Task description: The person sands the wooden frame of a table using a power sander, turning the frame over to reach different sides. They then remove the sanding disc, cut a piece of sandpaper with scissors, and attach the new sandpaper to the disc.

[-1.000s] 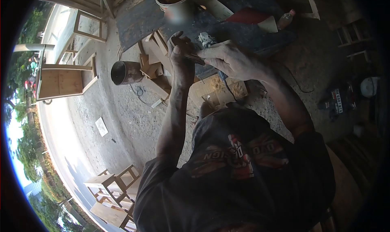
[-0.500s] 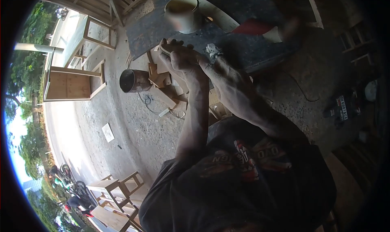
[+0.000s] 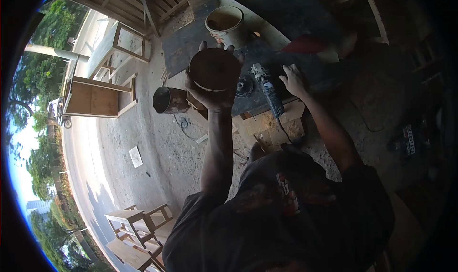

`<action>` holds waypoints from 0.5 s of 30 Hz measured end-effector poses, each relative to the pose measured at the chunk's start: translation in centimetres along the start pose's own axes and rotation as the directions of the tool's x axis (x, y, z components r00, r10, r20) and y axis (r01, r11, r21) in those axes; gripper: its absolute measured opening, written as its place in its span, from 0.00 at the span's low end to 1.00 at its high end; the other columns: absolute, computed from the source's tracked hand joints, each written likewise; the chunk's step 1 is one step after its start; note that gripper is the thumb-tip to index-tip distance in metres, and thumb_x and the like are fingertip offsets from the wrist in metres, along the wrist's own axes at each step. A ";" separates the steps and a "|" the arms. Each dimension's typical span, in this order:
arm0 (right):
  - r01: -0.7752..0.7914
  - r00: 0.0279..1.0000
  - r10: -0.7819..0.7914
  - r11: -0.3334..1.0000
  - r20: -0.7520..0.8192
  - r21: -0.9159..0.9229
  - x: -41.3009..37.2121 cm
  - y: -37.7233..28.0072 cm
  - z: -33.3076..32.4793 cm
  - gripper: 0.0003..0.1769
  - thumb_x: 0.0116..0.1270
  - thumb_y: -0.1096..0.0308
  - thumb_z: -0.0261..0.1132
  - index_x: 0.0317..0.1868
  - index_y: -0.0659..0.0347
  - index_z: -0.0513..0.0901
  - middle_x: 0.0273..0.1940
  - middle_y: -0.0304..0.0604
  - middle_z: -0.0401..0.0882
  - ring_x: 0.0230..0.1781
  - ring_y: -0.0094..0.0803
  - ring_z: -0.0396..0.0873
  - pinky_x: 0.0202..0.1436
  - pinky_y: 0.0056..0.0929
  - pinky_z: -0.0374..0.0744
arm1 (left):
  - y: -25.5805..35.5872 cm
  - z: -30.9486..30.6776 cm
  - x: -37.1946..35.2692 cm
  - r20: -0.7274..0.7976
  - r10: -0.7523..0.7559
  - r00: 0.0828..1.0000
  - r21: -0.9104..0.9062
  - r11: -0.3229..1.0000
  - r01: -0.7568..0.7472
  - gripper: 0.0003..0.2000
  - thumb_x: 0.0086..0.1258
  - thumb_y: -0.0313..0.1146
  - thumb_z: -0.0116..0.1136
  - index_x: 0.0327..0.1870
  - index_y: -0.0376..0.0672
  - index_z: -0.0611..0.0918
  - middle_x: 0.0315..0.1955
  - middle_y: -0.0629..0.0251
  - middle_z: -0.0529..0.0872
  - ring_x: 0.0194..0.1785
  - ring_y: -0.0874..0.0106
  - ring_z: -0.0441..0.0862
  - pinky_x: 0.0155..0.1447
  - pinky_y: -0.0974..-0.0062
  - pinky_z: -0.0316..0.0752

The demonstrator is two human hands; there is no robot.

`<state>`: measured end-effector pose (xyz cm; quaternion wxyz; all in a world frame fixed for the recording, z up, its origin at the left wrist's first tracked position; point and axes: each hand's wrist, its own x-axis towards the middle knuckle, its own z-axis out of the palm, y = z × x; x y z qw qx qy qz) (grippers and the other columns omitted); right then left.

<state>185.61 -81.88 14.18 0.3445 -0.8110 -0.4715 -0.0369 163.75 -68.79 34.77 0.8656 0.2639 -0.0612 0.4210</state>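
A round, dark brown disc (image 3: 214, 70) rests in my left hand (image 3: 218, 99), held up facing the camera, with fingertips showing round its edge. My right hand (image 3: 295, 81) is over the dark table (image 3: 315, 69), fingers apart and holding nothing. Between the hands lies a grey power tool (image 3: 268, 92) with a cord at its lower end. Beside it, close to the disc, a small round black part (image 3: 244, 86) sits at the table edge. Behind the disc stands a whitish bucket (image 3: 225, 25).
A dark metal bucket (image 3: 170, 100) is on the ground left of the table. Cardboard (image 3: 267, 126) lies below the tool. Wooden frames (image 3: 95, 96) and stools (image 3: 136, 224) stand at the left. A red cloth-like thing (image 3: 305, 45) is on the table.
My hands, together before, are now apart. The disc now faces the camera in my left hand; my right hand has moved right, uncovering the power tool. The view has shifted slightly.
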 end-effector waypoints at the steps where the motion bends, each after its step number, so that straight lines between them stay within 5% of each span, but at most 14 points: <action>1: 0.083 0.996 -0.084 0.996 0.004 0.037 1.1 -2.2 -1.4 0.24 0.75 0.59 0.68 0.64 0.65 0.82 0.56 0.58 0.84 0.56 0.54 0.84 0.62 0.47 0.81 | -0.6 -0.3 -0.1 -0.105 -0.033 0.994 0.059 0.997 0.039 0.46 0.67 0.68 0.58 0.80 0.47 0.64 0.72 0.48 0.72 0.71 0.45 0.75 0.76 0.35 0.66; 3: 0.157 0.988 -0.139 0.898 -0.074 0.411 1.7 -8.3 -7.5 0.31 0.72 0.54 0.72 0.65 0.69 0.80 0.61 0.58 0.81 0.62 0.51 0.82 0.64 0.46 0.80 | -1.6 -3.0 -1.3 -0.046 -0.075 0.996 0.069 0.995 0.078 0.39 0.72 0.63 0.59 0.77 0.48 0.67 0.66 0.52 0.77 0.69 0.50 0.77 0.75 0.35 0.67; 5: 0.363 0.932 -0.332 0.837 -0.147 0.409 0.5 -12.1 -12.1 0.33 0.70 0.54 0.73 0.67 0.68 0.80 0.62 0.59 0.81 0.63 0.51 0.81 0.66 0.47 0.78 | -4.7 -5.0 -2.5 -0.259 -0.029 0.965 0.354 0.927 0.122 0.27 0.77 0.53 0.60 0.69 0.48 0.71 0.57 0.58 0.81 0.63 0.61 0.81 0.71 0.49 0.75; 6: 0.386 0.922 -0.339 0.845 -0.189 0.369 -0.3 -12.8 -12.1 0.30 0.71 0.56 0.73 0.67 0.67 0.80 0.56 0.58 0.83 0.58 0.51 0.84 0.62 0.45 0.81 | -6.9 -6.2 -3.5 -0.257 -0.070 0.964 0.332 0.930 0.156 0.27 0.77 0.53 0.60 0.69 0.48 0.71 0.57 0.58 0.81 0.63 0.61 0.81 0.71 0.49 0.75; 8: 0.399 0.912 -0.336 0.859 -0.236 0.321 -2.4 -11.0 -11.3 0.28 0.72 0.59 0.72 0.67 0.65 0.80 0.51 0.58 0.86 0.52 0.50 0.86 0.59 0.44 0.83 | -10.4 -7.6 -5.2 -0.337 -0.183 0.923 0.296 0.911 0.289 0.17 0.80 0.44 0.60 0.60 0.48 0.71 0.51 0.65 0.80 0.56 0.70 0.81 0.64 0.64 0.79; 10: 0.042 0.980 -0.150 0.797 0.129 0.603 -4.2 -7.4 -10.2 0.25 0.73 0.67 0.70 0.68 0.63 0.79 0.52 0.57 0.87 0.50 0.51 0.89 0.53 0.39 0.86 | -14.6 -5.3 -6.3 -0.445 -0.161 0.881 0.375 0.860 0.347 0.16 0.80 0.44 0.59 0.58 0.48 0.70 0.47 0.68 0.78 0.52 0.75 0.79 0.57 0.72 0.78; 12: -0.024 0.988 -0.066 0.823 0.137 0.567 -5.4 -4.2 -11.6 0.23 0.74 0.70 0.67 0.68 0.63 0.79 0.50 0.56 0.88 0.48 0.50 0.90 0.50 0.39 0.87 | -18.7 -4.1 -6.4 -0.548 -0.195 0.813 0.381 0.808 0.450 0.18 0.80 0.44 0.61 0.59 0.46 0.69 0.45 0.67 0.77 0.49 0.76 0.78 0.55 0.72 0.75; 13: -0.100 0.989 0.023 0.839 0.148 0.534 -6.5 -3.0 -12.5 0.21 0.75 0.73 0.65 0.67 0.62 0.80 0.47 0.56 0.89 0.46 0.49 0.91 0.47 0.38 0.88 | -20.2 -4.7 -7.2 -0.255 -0.108 0.961 0.934 0.230 0.273 0.23 0.77 0.46 0.64 0.61 0.46 0.68 0.45 0.66 0.77 0.50 0.75 0.77 0.56 0.69 0.76; 15: -0.207 0.967 0.119 0.884 0.225 0.419 -7.3 0.2 -13.7 0.20 0.76 0.74 0.63 0.67 0.62 0.80 0.50 0.56 0.89 0.50 0.47 0.90 0.50 0.39 0.87 | -24.3 -5.6 -6.3 -0.595 -0.370 0.714 0.509 0.514 0.690 0.26 0.76 0.52 0.66 0.64 0.49 0.69 0.50 0.66 0.78 0.51 0.72 0.77 0.57 0.61 0.76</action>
